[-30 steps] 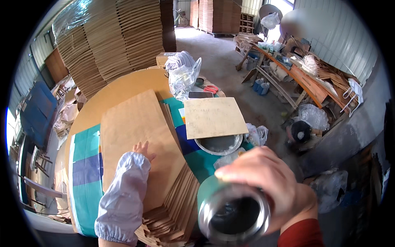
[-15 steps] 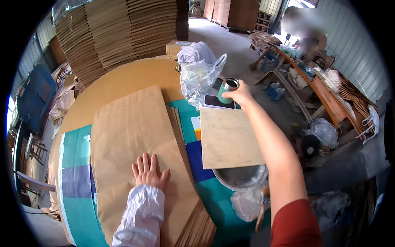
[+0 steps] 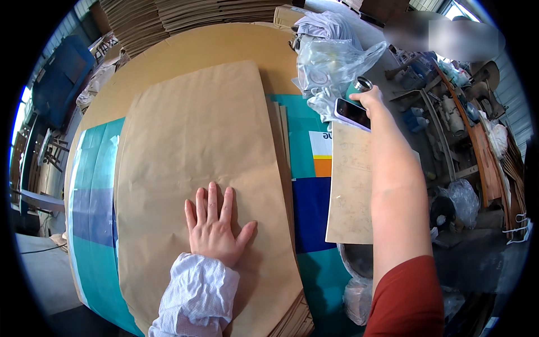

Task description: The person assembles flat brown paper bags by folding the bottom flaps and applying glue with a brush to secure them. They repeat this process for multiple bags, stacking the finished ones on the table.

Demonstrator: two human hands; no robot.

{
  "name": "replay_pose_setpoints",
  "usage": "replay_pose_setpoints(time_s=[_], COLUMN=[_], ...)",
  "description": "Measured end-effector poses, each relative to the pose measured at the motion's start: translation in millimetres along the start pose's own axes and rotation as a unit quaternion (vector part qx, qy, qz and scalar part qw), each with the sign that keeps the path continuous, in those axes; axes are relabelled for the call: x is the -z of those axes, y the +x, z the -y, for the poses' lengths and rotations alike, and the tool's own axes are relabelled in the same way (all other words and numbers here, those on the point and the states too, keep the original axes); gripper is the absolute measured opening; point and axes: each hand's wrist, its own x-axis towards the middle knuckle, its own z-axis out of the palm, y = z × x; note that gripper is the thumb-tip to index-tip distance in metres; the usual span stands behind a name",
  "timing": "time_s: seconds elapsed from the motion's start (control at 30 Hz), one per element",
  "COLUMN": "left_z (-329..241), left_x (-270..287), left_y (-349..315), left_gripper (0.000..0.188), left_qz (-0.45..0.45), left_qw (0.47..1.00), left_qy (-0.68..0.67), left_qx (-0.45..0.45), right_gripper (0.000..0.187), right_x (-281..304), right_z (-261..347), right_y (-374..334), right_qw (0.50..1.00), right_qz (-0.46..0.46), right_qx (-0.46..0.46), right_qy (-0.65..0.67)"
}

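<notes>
Steel-rimmed green flask [image 3: 359, 87] stands far right beside a clear plastic bag [image 3: 331, 67] — our right hand [image 3: 368, 101] grips it, contents hidden; our left hand [image 3: 216, 224] lies spread on brown paper [image 3: 196, 140].

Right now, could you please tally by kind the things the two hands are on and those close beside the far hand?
Brown paper sheet under left hand: 1
Metal can in right hand: 1
Phone: 1
Clear plastic bag: 1
Total: 4
</notes>
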Motion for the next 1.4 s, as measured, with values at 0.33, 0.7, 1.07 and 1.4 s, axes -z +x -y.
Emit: replay_pose_setpoints(time_s=[0.33, 0.7, 1.07, 1.4], left_z=[1, 82, 183, 193], left_x=[-4, 69, 102, 35], left_y=[-2, -48, -350, -363], left_gripper=[0.077, 0.063, 0.124, 0.123], left_qz=[-0.004, 0.216, 0.030, -0.024], left_qw=[1.000, 0.904, 0.992, 0.987], left_qy=[0.004, -0.360, -0.102, -0.137], left_qx=[-0.001, -0.081, -0.061, -0.076], right_gripper=[0.008, 0.049, 0.100, 0.093], right_x=[163, 208, 190, 189], right_z=[56, 7, 31, -50], right_y=[-178, -535, -582, -653], right_qw=[0.957, 0.865, 0.753, 0.768], right_qz=[0.128, 0.264, 0.434, 0.224], right_qx=[0.255, 0.426, 0.450, 0.566], right_qy=[0.060, 0.015, -0.207, -0.197])
